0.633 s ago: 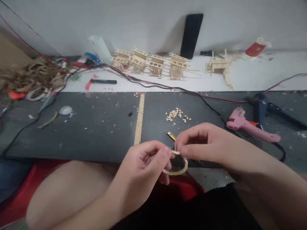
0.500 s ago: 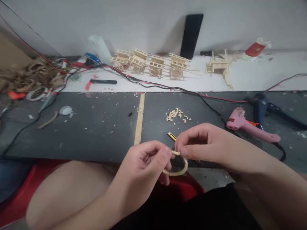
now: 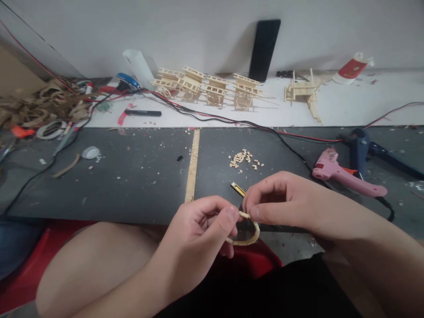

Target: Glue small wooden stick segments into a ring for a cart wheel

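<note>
A pale segmented ring (image 3: 247, 242) is held between both hands near the front edge of the dark table (image 3: 139, 185). My left hand (image 3: 205, 225) pinches its left side, hiding part of it. The fingertips of my right hand (image 3: 274, 201) are closed on the ring's upper right, beside a short pale segment. Just behind my right fingers lies a yellow and black cutter (image 3: 237, 189), its lower end hidden. Farther back is a scattered pile of small pale pieces (image 3: 241, 158).
Several small wooden carts (image 3: 215, 90) stand on the white back strip, with a wooden model (image 3: 303, 90) to their right. A pink glue gun (image 3: 347, 176) lies at the right. Black and red cables (image 3: 241, 122) cross the table. Brown scraps (image 3: 39, 106) fill the far left.
Both hands and the ring have shifted very slightly downward in view. The grip of each hand looks the same.
</note>
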{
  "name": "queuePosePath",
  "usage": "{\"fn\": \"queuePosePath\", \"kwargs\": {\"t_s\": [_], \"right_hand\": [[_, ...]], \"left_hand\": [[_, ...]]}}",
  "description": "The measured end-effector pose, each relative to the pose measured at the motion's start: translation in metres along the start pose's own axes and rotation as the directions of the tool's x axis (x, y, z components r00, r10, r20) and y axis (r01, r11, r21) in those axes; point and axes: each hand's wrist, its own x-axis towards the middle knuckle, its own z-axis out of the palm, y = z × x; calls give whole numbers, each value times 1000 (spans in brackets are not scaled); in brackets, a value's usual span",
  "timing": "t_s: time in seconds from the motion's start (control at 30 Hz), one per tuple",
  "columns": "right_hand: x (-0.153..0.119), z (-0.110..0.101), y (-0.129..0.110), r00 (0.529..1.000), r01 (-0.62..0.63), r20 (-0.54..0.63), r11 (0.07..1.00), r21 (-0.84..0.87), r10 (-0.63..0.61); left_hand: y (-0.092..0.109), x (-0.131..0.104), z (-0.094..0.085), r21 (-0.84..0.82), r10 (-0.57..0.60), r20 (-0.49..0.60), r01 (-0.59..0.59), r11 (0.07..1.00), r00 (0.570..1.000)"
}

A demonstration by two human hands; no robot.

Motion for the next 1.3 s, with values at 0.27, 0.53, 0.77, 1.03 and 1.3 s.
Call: {"fn": "queuePosePath", "kwargs": {"t_s": [0.27, 0.53, 0.77, 1.03, 1.3], "right_hand": [[1, 3, -2, 1000, 20, -23, 999, 27, -19], [6, -14, 2, 926, -38, -333, 835, -549, -176], [27, -21, 25, 892, -109, -339, 584, -804, -300], [25, -26, 25, 877, 3, -260, 545, -839, -405], [-4, 3, -1, 757, 340, -365, 804, -488, -542]], "left_hand": [[1, -1, -1, 20, 36, 12, -36, 999, 999], [2, -2, -2, 50, 41, -40, -39, 998, 998], [-2, 0, -6, -95, 49, -49, -54, 994, 998], [-5, 2, -10, -165, 77, -15, -78, 983, 997], [-15, 6, -10, -410, 46, 104, 1, 912, 994]]}}
